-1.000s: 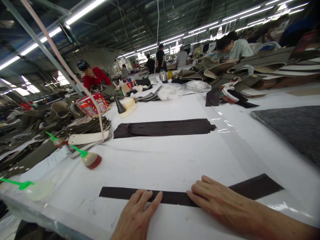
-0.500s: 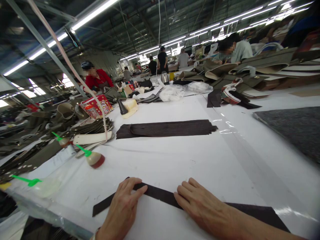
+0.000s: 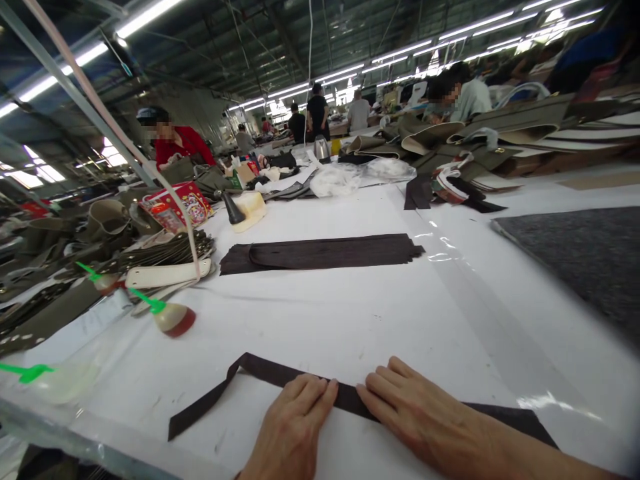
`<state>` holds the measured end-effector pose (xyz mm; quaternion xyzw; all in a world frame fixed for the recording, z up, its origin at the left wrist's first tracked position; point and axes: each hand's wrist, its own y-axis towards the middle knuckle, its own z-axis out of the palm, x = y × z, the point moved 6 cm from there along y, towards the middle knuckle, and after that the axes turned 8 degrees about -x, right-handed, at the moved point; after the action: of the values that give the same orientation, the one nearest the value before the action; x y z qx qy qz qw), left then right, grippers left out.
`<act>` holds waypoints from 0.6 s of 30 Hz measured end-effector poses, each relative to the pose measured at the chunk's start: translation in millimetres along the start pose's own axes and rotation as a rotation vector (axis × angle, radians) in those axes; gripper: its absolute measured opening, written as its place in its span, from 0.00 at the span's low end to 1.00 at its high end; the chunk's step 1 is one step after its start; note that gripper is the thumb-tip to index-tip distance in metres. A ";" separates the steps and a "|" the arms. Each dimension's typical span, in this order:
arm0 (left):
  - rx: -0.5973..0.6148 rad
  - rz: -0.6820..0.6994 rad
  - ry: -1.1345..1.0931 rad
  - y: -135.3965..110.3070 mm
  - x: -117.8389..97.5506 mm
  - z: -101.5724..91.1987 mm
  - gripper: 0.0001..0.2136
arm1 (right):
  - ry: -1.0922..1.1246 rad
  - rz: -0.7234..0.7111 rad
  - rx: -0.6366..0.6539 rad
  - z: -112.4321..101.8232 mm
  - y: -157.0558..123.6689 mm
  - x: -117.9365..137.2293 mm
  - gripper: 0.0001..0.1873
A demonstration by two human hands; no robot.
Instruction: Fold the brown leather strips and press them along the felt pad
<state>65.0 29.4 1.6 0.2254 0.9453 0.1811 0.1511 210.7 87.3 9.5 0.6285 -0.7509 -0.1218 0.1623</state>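
White work table (image 3: 300,320), bearing a bundle of dark strips (image 3: 325,253) farther back and green-nozzled squeeze bottles (image 3: 175,320) towards the left. Single dark strip (image 3: 270,370), lying along the near part, sharply bent near its left end, right end reaching beyond the right hand (image 3: 415,407); left hand (image 3: 293,427) just beside the right, fingers of each drawn close together, tips touching the strip, pinching or merely pressing impossible to tell. Possible faults: skewing, from unequal pressure of the two; creasing at the bend, from a tug on the loose left end.
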 end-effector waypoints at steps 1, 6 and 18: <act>0.005 0.005 0.014 -0.4 -0.1 0.5 0.25 | 0.009 0.009 0.005 -1.3 -4.9 -1.0 0.12; 0.020 0.044 0.102 0.0 -3.4 3.6 0.29 | 0.032 0.060 0.019 -7.5 -27.6 -4.9 0.15; 0.113 0.097 0.233 4.3 -7.0 8.2 0.36 | 0.035 0.129 0.023 -28.1 -56.1 -11.1 0.14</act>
<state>75.5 31.8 -2.5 0.2567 0.9531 0.1596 0.0183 274.3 88.6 12.5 0.5828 -0.7882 -0.0914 0.1755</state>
